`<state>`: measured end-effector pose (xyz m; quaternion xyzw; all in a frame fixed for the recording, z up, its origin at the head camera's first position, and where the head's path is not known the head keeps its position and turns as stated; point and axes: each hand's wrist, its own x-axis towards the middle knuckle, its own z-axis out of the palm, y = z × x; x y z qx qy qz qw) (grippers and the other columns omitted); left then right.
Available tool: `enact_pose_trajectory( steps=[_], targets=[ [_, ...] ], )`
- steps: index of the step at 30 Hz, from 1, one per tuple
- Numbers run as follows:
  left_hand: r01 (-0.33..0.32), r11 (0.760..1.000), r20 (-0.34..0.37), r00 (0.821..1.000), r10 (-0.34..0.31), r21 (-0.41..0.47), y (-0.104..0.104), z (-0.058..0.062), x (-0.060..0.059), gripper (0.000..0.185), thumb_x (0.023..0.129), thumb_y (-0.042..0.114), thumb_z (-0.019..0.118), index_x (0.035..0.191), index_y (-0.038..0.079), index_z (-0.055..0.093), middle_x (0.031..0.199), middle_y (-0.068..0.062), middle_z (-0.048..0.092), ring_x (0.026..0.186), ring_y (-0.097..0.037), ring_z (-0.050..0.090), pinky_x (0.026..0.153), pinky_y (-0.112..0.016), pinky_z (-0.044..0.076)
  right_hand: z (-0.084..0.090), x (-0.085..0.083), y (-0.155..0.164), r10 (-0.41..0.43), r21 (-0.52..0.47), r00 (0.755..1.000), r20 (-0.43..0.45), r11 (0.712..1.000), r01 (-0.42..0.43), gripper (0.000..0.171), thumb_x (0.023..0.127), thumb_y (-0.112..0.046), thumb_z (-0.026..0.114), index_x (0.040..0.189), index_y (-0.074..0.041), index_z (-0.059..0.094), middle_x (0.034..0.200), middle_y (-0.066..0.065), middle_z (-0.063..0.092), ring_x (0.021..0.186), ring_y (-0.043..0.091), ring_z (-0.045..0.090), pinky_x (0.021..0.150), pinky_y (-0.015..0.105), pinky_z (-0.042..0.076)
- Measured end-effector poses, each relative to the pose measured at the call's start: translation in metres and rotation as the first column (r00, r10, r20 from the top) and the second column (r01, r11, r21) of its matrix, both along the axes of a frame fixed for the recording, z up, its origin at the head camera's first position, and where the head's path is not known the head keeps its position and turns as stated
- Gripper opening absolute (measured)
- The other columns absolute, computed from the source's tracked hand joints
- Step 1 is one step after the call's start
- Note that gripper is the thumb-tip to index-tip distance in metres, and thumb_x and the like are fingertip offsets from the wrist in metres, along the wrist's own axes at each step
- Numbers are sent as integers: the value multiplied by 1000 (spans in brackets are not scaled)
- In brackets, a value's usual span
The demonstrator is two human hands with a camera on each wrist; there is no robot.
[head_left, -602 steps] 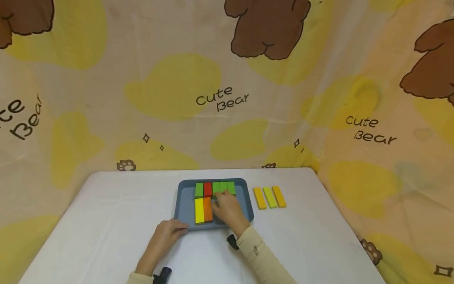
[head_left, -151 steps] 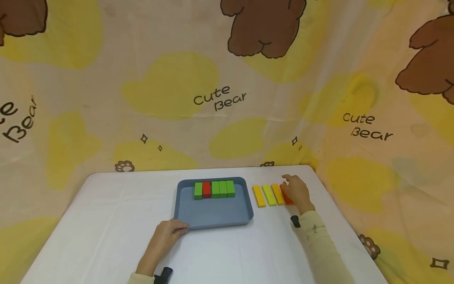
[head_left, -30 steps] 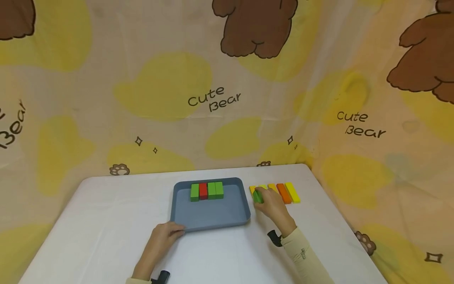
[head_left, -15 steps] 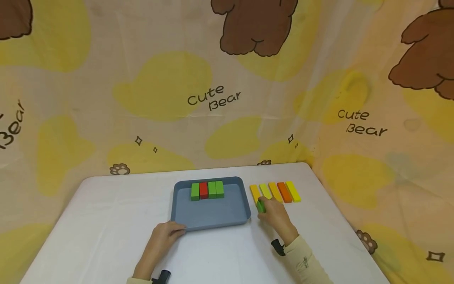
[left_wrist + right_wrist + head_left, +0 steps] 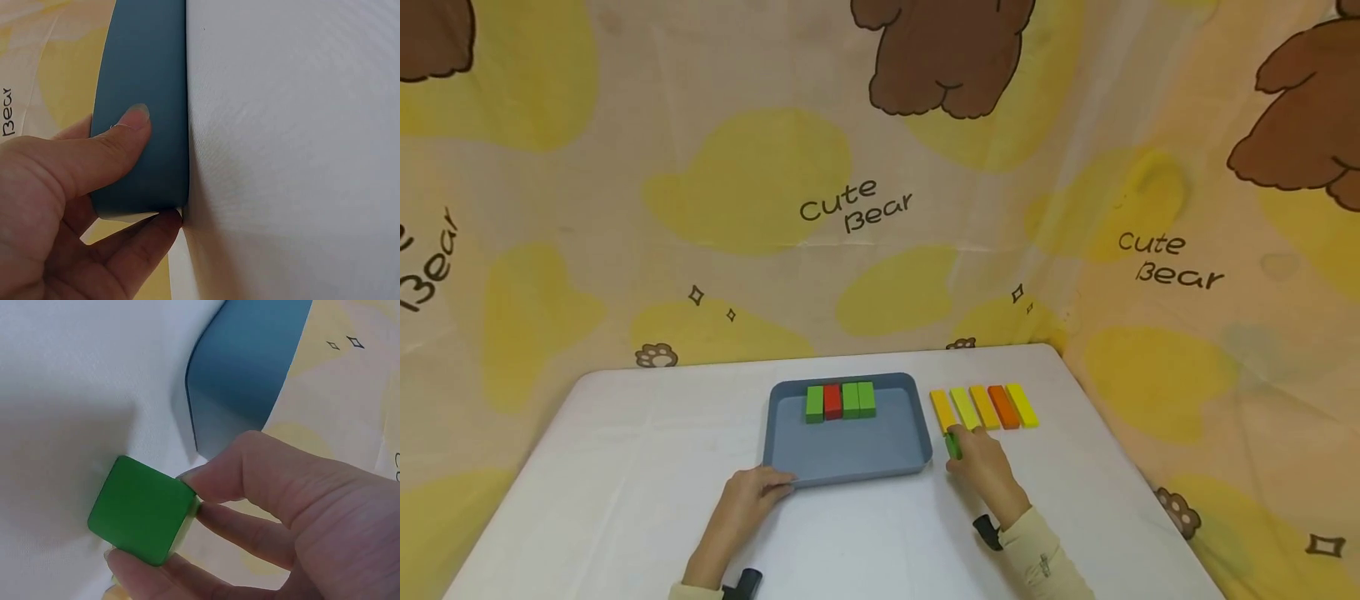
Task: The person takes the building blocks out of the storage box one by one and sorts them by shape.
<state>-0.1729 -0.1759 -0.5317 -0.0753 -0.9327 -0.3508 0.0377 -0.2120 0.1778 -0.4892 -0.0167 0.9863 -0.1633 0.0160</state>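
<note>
My left hand (image 5: 745,504) grips the near left corner of a blue-grey tray (image 5: 850,457); in the left wrist view its thumb (image 5: 128,128) lies on the outer wall. Three green blocks (image 5: 866,400) and one red block (image 5: 832,402) stand side by side along the tray's back. Right of the tray, my right hand (image 5: 988,471) pinches a green block (image 5: 142,509) between thumb and fingers, its square end facing the right wrist camera. That block is at the near end of an orange-yellow block (image 5: 943,412), partly hidden by the fingers in the head view.
Further right in the same row lie a lime-yellow block (image 5: 965,407), another orange-yellow block (image 5: 984,407), an orange block (image 5: 1003,406) and a yellow block (image 5: 1022,404). A white cloth (image 5: 625,467) covers the table, and a printed curtain (image 5: 760,183) hangs behind it.
The orange and yellow blocks went from the tray to the row on the right. One green block left the tray in my right hand, which has just drawn nearer me. My left hand stayed.
</note>
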Motion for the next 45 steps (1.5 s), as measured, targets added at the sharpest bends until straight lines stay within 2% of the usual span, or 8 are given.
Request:
enact_pose_trajectory(
  steps=[11, 17, 22, 28, 34, 39, 42, 45],
  targets=[
    [-2, 1000, 11, 1000, 2, 5, -1, -1, 2, 14, 81, 8, 77, 93, 15, 79, 92, -1, 77, 95, -26, 73, 84, -41, 60, -1, 1, -2, 2, 2, 1000, 17, 1000, -2, 50, 75, -8, 80, 121, -4, 62, 98, 21, 61, 77, 28, 57, 69, 43, 54],
    [2, 1000, -19, 1000, -3, -14, -1, 2, -1, 13, 80, 9, 77, 92, 14, 79, 88, 0, 76, 91, -25, 73, 82, -40, 60, 1, 0, -2, 10, -14, 1000, 11, 1000, -9, 50, 76, -8, 80, 122, -3, 61, 99, 22, 61, 77, 29, 57, 70, 44, 55],
    [3, 1000, -12, 1000, -4, -17, -1, 0, 1, 12, 80, 9, 78, 91, 14, 79, 87, 0, 76, 90, -24, 73, 81, -39, 60, 2, -1, -1, 14, 16, 1000, 28, 1000, -15, 47, 79, -12, 78, 123, -5, 62, 101, 20, 62, 78, 27, 56, 66, 40, 53],
    [2, 1000, -2, 1000, -2, -23, 0, -1, 4, 12, 80, 9, 78, 91, 14, 79, 86, 0, 76, 89, -24, 73, 80, -39, 60, 11, -3, -5, 8, 31, 997, -81, 1000, -6, 34, 85, -15, 70, 118, -9, 67, 105, 20, 65, 86, 31, 60, 62, 40, 54],
    [-9, 1000, -16, 1000, 8, -22, 1, 1, 5, 13, 80, 9, 78, 91, 14, 79, 86, 0, 76, 88, -23, 73, 78, -38, 61, 25, -11, -18, 47, 49, 992, -120, 998, -42, 33, 86, -16, 67, 118, -9, 68, 108, 19, 66, 92, 32, 62, 70, 44, 58],
    [-12, 1000, -17, 1000, 11, -24, 1, 0, 4, 13, 80, 10, 78, 91, 15, 79, 86, 0, 77, 89, -23, 74, 79, -39, 61, 32, -20, -34, 97, 53, 977, -190, 995, -88, 31, 84, -13, 67, 114, -7, 69, 104, 19, 68, 90, 33, 64, 76, 45, 57],
    [-4, 1000, -20, 1000, 4, -26, 0, 0, 2, 13, 80, 10, 78, 92, 15, 79, 87, 0, 77, 90, -24, 74, 81, -39, 61, 34, -28, -44, 120, 43, 972, -203, 993, -113, 31, 84, -12, 67, 115, -6, 69, 103, 19, 68, 88, 33, 65, 77, 45, 57],
    [2, 1000, -22, 1000, -2, -30, 1, 0, 1, 13, 80, 10, 78, 92, 15, 79, 88, 0, 77, 90, -23, 74, 81, -39, 61, 36, -39, -56, 133, 24, 977, -169, 991, -130, 33, 86, -13, 68, 118, -6, 67, 106, 20, 67, 90, 32, 65, 78, 45, 57]
  ],
)
